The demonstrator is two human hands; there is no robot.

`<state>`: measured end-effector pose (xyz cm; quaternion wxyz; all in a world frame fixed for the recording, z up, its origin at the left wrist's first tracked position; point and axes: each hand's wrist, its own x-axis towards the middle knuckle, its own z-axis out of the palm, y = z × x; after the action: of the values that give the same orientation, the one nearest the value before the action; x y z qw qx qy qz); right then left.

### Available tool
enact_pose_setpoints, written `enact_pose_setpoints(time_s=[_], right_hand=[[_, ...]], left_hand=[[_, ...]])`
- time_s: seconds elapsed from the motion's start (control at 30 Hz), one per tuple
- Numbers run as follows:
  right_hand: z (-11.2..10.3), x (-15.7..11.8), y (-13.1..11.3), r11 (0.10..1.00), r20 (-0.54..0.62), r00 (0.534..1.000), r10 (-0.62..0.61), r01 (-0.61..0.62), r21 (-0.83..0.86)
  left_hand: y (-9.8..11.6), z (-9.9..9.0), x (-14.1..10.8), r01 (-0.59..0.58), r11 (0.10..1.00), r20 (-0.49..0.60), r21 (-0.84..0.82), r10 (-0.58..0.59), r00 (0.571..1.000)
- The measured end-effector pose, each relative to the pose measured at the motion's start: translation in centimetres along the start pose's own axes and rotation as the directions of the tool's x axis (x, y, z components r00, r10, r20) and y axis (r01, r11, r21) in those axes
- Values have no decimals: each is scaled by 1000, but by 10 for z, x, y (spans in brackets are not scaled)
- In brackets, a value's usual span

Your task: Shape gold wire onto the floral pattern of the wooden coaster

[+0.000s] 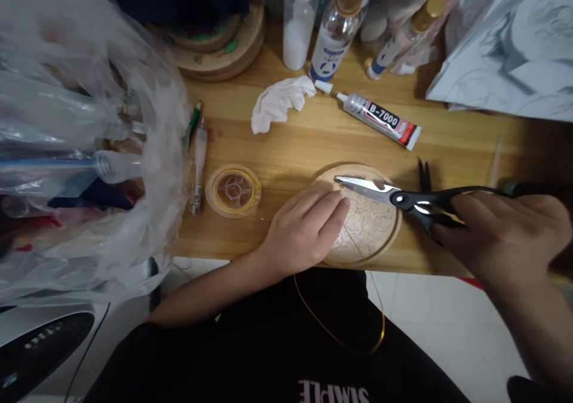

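Observation:
My right hand (496, 230) is closed around the black handles of a pair of scissors (371, 189). The scissor blades point left, close together, with their tips over the upper part of a round wooden disc (378, 224) that bears fine line drawings. Fingers of my left hand (308, 227) are bent together on the disc's left side, just below the blade tips. Gold wire (382, 325) loops from under this hand, over my lap and back up across the disc to the fingertips. The exact pinch on the wire is partly hidden.
A wire spool (235, 191) and a pen (199, 158) lie left of the disc. Behind are a crumpled tissue (282, 101), a glue tube (380, 118), black tweezers (424, 175) and several bottles (333, 39). A plastic bag (165, 122) bulges over the table's left side.

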<state>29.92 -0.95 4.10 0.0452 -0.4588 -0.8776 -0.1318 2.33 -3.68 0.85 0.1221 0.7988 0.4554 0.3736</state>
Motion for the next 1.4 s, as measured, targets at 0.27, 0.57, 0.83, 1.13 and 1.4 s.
enact_pose_setpoints(time_s=[0.27, 0.57, 0.83, 1.13, 1.4], right_hand=[[-4, 8, 4, 998, 28, 999, -46, 47, -31], [5, -6, 5, 992, -63, 997, -54, 46, -119], [-1, -3, 7, 578, 296, 510, 808, -782, -232], [-9, -15, 10, 455, 445, 317, 838, -855, -248], [-3, -20, -3, 727, 43, 726, 686, -686, -8]], left_hand=[[-2, 2, -2, -56, 998, 9, 17, 56, 998], [-2, 5, -7, 53, 998, -84, -21, -54, 995], [-16, -15, -2, -18, 972, -83, 233, 39, 996], [-30, -38, 2, -92, 931, 131, 353, 48, 990], [-30, -36, 2, -163, 913, 192, 374, 96, 977]])
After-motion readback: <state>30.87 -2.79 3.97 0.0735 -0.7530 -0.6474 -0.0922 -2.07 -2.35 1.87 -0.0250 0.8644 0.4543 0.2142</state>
